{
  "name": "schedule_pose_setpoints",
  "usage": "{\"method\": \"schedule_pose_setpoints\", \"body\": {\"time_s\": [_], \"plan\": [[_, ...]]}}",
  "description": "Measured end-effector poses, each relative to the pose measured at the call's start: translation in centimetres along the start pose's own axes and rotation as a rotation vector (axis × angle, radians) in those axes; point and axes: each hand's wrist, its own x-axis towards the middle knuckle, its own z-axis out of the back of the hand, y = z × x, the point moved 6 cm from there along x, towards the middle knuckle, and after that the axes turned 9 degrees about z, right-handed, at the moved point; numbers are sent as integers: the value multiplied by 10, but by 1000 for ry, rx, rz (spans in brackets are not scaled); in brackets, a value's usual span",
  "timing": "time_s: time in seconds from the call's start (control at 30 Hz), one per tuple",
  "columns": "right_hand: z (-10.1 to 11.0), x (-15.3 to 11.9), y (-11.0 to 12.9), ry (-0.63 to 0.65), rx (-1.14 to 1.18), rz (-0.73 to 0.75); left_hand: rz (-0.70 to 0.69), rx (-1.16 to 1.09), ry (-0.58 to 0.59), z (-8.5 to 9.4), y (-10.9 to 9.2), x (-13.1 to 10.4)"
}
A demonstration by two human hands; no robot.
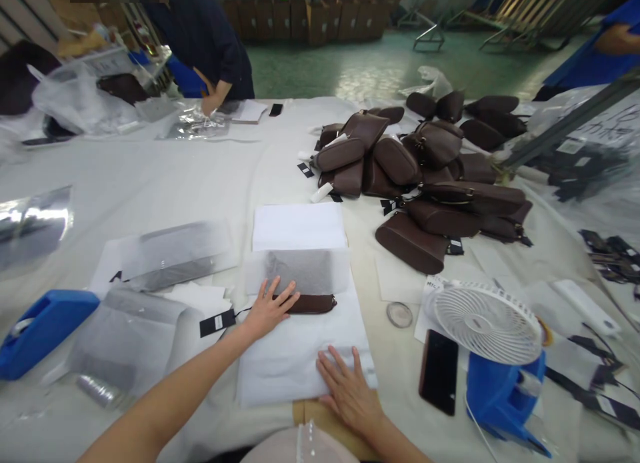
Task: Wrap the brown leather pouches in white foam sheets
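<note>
My left hand [273, 308] lies with its fingers spread over the left part of a dark brown pouch [315, 304] and the lower edge of a translucent wrap [300, 270]. From the pouch's left side a black tag [217, 323] sticks out on a cord. White paper sheets [285, 366] lie under the pouch, with another white sheet [297, 226] above the wrap. My right hand [347, 386] rests flat with spread fingers on the lower right of the sheets, holding nothing. Brown cardboard [305, 413] shows below them.
Brown bags [425, 163] are piled at the back right. A white fan [487, 323] with a blue base and a phone [438, 372] stand to the right. Wrapped pieces [175, 246] and a blue tape dispenser [43, 330] lie left. A person [205, 43] works across the table.
</note>
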Motion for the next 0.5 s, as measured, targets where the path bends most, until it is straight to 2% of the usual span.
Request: {"method": "schedule_pose_setpoints", "body": {"time_s": [0.13,0.27,0.33,0.4,0.5], "plan": [[-6,18,-10,-33,19,-3,-1,19,2,1,0,2],[-2,18,-6,-202,43,49,3,14,-1,3,-1,3],[-1,15,-4,-257,115,20,3,8,-2,4,-3,3],[-5,16,-6,-204,237,-50,3,-3,0,8,-4,4],[-23,20,-13,77,424,-166,-12,-39,18,16,-6,7]]}}
